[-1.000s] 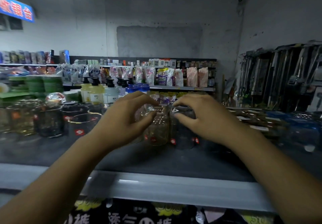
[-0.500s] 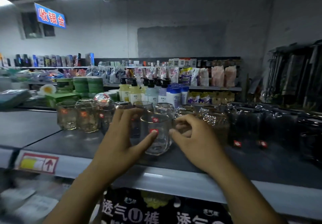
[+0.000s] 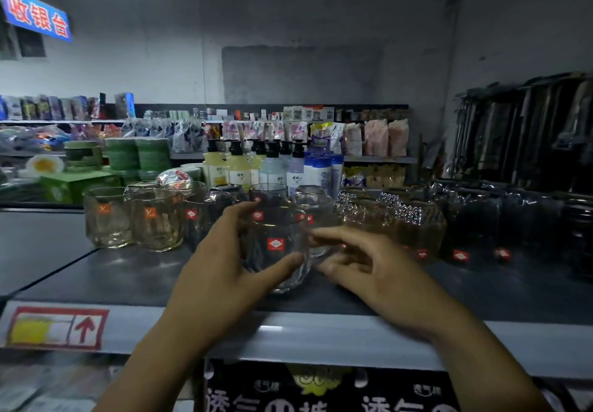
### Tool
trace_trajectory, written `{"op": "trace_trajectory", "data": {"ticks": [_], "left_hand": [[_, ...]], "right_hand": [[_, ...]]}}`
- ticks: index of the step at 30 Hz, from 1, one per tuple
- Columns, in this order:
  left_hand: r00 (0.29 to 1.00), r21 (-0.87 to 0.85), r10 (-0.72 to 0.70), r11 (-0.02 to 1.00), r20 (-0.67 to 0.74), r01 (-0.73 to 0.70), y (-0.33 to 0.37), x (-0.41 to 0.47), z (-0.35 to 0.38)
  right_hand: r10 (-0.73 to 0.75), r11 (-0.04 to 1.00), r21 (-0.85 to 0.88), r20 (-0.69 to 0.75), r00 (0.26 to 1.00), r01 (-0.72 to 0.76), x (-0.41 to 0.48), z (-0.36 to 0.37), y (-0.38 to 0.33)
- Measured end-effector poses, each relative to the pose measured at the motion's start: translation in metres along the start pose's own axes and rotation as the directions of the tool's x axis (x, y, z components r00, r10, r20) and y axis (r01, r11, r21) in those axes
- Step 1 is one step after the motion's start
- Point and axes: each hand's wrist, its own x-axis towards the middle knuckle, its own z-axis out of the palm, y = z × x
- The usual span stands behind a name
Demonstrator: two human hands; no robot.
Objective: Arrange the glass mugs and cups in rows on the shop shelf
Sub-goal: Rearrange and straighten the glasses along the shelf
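High on the left hangs a blue sign with red characters (image 3: 35,15) reading 收银台. On the shelf's front edge sits a red-bordered label with a yellow patch and a red arrow (image 3: 56,328). Two amber-tinted glass cups (image 3: 107,217) with orange stickers stand at the left end of the rows, with bare dark grey shelf (image 3: 112,277) in front of them up to the lip. The left hand (image 3: 221,270) grips a clear glass cup with a red diamond sticker (image 3: 277,251), thumb across its front; the cup stands ahead of the rows, near the edge. The right hand (image 3: 369,267) is loosely spread just beside the cup's right side; contact is unclear. Further right stand textured glass mugs (image 3: 414,225).
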Motion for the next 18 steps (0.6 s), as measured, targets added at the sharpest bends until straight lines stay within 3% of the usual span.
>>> {"op": "trace_trajectory", "data": {"ticks": [6,13,15,18], "left_hand": [[0.998,0.082,-0.023,0.996,-0.062,0.028,-0.018,-0.005,-0.024],[0.998,0.123,0.007,0.992,-0.070,0.002,-0.030,-0.002,-0.035],[0.982,0.162,0.092,0.985,-0.167,-0.065,-0.024,-0.001,-0.037],[0.885,0.146,0.292,0.956,-0.362,-0.256,-0.001,-0.001,-0.035]], "right_hand": [[-0.005,0.998,0.064,-0.170,0.985,0.016,0.002,0.003,0.006],[-0.151,0.949,-0.308,-0.250,0.956,0.069,0.006,0.013,-0.002],[-0.220,0.913,-0.397,-0.284,0.933,0.095,0.012,0.015,-0.009],[-0.287,0.851,-0.516,-0.298,0.911,0.099,0.028,0.016,-0.020]]}}
